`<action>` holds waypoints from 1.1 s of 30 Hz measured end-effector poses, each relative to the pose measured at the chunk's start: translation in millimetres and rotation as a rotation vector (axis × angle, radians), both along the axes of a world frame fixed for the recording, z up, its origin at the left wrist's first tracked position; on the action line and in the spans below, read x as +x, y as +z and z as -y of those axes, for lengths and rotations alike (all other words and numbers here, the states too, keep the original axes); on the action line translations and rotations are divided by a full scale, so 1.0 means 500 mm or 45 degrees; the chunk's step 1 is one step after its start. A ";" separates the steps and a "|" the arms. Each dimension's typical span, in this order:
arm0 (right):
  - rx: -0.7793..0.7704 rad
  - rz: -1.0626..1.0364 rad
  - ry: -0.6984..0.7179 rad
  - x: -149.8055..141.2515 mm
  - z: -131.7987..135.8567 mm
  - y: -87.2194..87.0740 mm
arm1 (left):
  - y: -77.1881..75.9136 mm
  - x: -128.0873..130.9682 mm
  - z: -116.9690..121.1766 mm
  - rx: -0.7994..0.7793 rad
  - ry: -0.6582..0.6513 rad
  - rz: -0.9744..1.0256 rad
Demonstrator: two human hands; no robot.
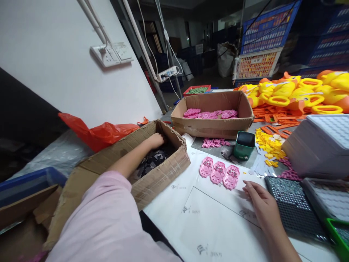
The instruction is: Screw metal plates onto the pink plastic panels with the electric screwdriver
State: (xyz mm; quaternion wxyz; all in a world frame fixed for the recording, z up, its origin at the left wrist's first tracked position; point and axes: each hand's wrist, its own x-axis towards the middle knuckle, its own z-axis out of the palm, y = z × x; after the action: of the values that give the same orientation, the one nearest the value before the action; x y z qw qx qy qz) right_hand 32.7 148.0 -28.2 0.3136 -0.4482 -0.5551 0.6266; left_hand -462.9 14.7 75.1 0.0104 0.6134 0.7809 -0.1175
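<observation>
My left hand [157,140] reaches down into a worn cardboard box [163,181] that holds a pile of flat black plastic pieces [153,159]. Its fingers point downward and their tips are hidden, so I cannot tell what they hold. On the white printed sheet [215,233] lie three pink plastic casings [217,172], side by side in a slanting row. Just right of them my right hand [260,198] rests low over the sheet, fingers loosely stretched, with nothing visible in them.
Behind stands a cardboard box [209,128] of pink casings, with small pink parts [215,142] before it. A green container [244,146], yellow pieces [268,145] and a dark tray of screws [296,209] sit rightward. Yellow duck toys [294,91] are heaped at the back right.
</observation>
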 end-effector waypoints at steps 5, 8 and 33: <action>-0.021 -0.030 0.004 -0.006 0.001 0.006 | 0.052 -0.016 0.047 0.146 0.219 0.197; -0.024 -0.033 0.015 -0.006 0.000 0.005 | 0.070 -0.023 0.084 0.306 0.377 0.353; 0.004 -0.064 -0.011 -0.005 -0.003 0.000 | 0.057 0.059 0.096 1.212 0.937 1.538</action>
State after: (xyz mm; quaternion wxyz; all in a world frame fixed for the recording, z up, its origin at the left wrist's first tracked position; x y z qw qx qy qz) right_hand 30.0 149.7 -28.3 0.3307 -0.4342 -0.5461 0.6356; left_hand -433.5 -33.2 103.7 0.2038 0.2169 0.7571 0.5816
